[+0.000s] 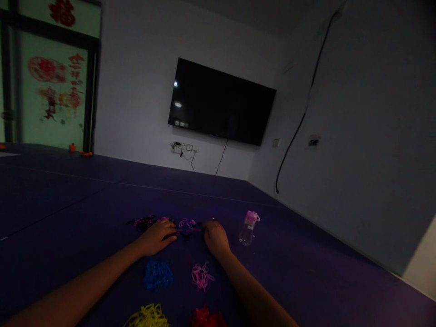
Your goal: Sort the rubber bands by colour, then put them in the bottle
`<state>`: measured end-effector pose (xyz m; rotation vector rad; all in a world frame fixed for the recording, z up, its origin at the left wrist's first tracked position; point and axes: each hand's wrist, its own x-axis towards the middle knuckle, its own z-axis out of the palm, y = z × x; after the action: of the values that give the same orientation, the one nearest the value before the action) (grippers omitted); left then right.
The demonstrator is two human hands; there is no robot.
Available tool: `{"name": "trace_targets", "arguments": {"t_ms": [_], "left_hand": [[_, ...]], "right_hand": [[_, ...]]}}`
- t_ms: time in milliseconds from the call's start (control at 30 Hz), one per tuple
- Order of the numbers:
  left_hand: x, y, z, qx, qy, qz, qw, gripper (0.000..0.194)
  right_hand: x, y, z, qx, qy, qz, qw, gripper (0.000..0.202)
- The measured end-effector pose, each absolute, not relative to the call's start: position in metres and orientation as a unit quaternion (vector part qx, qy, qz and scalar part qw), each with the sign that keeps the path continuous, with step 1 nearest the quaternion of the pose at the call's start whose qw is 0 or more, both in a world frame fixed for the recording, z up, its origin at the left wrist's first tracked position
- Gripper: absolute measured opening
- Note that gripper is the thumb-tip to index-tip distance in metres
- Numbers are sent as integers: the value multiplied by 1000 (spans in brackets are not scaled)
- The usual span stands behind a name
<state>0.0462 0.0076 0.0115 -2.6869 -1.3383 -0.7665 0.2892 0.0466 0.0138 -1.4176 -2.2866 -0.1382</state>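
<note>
A mixed pile of pink and black rubber bands (186,224) lies spread on the dark purple tabletop (112,218). Over the left part of it rests my left hand (158,237), palm down, its fingers stretched out and apart. My right hand (214,235) is at the pile's right edge with its fingers curled in; a dark bit shows by the fingertips, but what they hold is hidden. Closer to me are separate heaps: blue bands (158,274), pink bands (202,276), yellow bands (149,316) and red bands (206,317).
A clear bottle with a pink lid (248,229) stands to the right of my right hand. On the far wall hangs a black television (221,102), with sockets and cables below. Small orange objects (72,147) sit at the table's far left, before a glass door (52,86).
</note>
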Motion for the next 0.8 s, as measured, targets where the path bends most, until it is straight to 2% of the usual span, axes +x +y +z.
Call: {"name": "trace_targets", "arguments": {"t_ms": [200,400,800], "left_hand": [[46,9,9,-867,-432,-248,28,34],[45,11,7,-866,-428,-257,36,34],[45,11,6,-866,-431,-252,36,33]], "right_hand": [[287,47,9,-369,-912,-19,179,38],[290,52,4,-360,-921,-22,151,43],[290,52,8,-353,-917,-32,181,39]]}}
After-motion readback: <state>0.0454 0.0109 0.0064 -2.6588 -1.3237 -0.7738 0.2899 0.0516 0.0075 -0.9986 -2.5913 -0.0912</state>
